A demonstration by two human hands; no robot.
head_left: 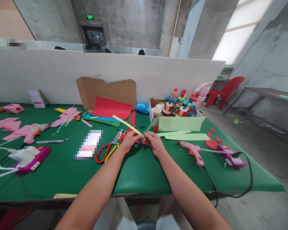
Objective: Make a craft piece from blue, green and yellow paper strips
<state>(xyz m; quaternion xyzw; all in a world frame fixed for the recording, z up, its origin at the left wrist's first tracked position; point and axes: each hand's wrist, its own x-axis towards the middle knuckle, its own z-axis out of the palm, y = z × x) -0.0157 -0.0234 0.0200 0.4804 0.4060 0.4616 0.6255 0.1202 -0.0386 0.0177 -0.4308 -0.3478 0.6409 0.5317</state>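
Both hands meet over the green-topped table, pinching two narrow paper strips where their ends cross. From the fingers of my left hand (132, 140), closed, a yellow paper strip (125, 123) runs up and to the left. My right hand (154, 142) is closed too, and a green paper strip (154, 123) rises from it to the upper right. The fingertips hide the joint between the strips. Left of my left hand lie red-handled scissors (110, 145), with a yellow-handled tool (111, 152) beside them. Light green paper strips (187, 136) lie right of my right hand.
An open box (180, 124) holds colourful paper-cup figures (182, 103). Red paper (112, 108) lies on coloured sheets before cardboard (105, 89). A pink glue gun (193, 151) is wired near a purple power strip (231, 156); another glue gun (31, 134) lies left. A white partition (110, 67) stands behind.
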